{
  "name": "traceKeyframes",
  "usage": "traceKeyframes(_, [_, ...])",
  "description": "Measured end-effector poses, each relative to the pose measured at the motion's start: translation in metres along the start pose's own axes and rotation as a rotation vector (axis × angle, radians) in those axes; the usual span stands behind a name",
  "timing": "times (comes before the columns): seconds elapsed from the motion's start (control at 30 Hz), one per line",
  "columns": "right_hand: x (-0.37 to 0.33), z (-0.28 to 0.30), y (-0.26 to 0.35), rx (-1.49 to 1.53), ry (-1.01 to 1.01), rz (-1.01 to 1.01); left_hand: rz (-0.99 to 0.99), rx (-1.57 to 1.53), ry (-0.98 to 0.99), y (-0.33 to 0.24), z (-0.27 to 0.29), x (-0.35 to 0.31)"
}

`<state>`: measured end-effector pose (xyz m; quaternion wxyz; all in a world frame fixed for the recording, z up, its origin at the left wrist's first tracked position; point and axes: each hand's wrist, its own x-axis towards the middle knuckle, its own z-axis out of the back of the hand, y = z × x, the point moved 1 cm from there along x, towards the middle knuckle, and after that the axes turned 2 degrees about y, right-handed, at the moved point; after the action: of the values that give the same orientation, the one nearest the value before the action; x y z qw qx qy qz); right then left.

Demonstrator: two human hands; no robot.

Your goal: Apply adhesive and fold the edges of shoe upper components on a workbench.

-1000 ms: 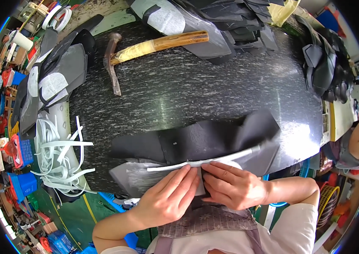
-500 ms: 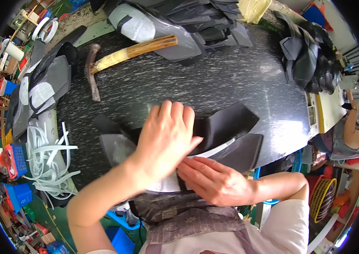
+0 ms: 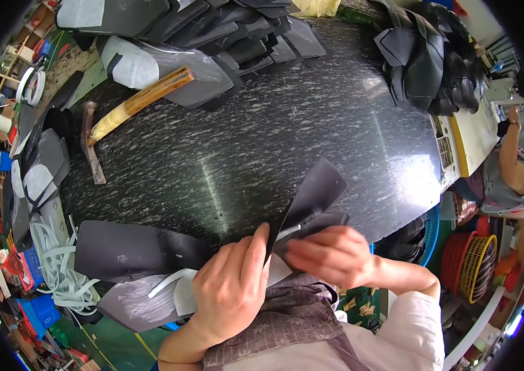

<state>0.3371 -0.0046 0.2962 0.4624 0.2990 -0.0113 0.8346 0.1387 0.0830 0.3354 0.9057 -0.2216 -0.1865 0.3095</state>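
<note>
At the table's near edge lies a black shoe upper (image 3: 117,247), a flat leather-like piece with a grey lining (image 3: 138,300) turned partly outward. My left hand (image 3: 231,287) is closed on its middle, where the right-hand flap (image 3: 317,185) stands up from the table. A narrow white tape strip (image 3: 169,281) runs along the lining, and a short end of it shows beyond my left fingers. My right hand (image 3: 336,253) is just right of the left one, beside the upper's right part. Its fingers are curled but smeared by motion, so their grip is unclear.
A hammer (image 3: 129,114) with a wrapped wooden handle lies at the back left. Stacked black shoe pieces (image 3: 237,37) fill the far side, with another pile (image 3: 429,55) at the far right. Loose white strips (image 3: 58,260) hang at the left edge. A person (image 3: 512,161) is at the right.
The shoe upper has been turned and drawn left and nearer, its right flap now raised. My left hand has come down toward me; the right has moved slightly right and up. The view has shifted.
</note>
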Motion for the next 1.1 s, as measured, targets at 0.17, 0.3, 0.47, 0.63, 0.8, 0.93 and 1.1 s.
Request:
traceKeyframes(0.17, [-0.005, 0.003, -0.002, -0.101, 0.04, -0.123, -0.075, 0.277, 0.141, -0.013, -0.001, 0.006])
traceKeyframes(0.3, [-0.013, 0.003, -0.006, 0.092, 0.092, -0.189, -0.326, 0.264, 0.182, -0.008, -0.004, -0.007])
traceKeyframes(0.47, [-0.017, 0.004, -0.005, 0.151, 0.058, -0.232, -0.493, 0.483, 0.245, -0.001, -0.016, -0.014])
traceKeyframes(0.63, [-0.004, 0.024, -0.027, 0.232, -0.095, -0.514, -0.505, 0.561, 0.28, -0.003, -0.012, -0.014])
traceKeyframes(0.8, [0.026, 0.027, -0.055, 0.246, 0.084, -0.315, -0.517, 0.584, 0.255, -0.003, -0.014, -0.013])
traceKeyframes(0.93, [0.047, 0.025, -0.057, -0.075, 0.246, 0.173, -0.579, 0.725, 0.257, -0.006, -0.015, -0.012])
traceKeyframes(1.1, [0.034, 0.026, -0.073, -0.067, 0.097, 0.301, -0.59, 0.738, 0.228, -0.003, -0.018, -0.011])
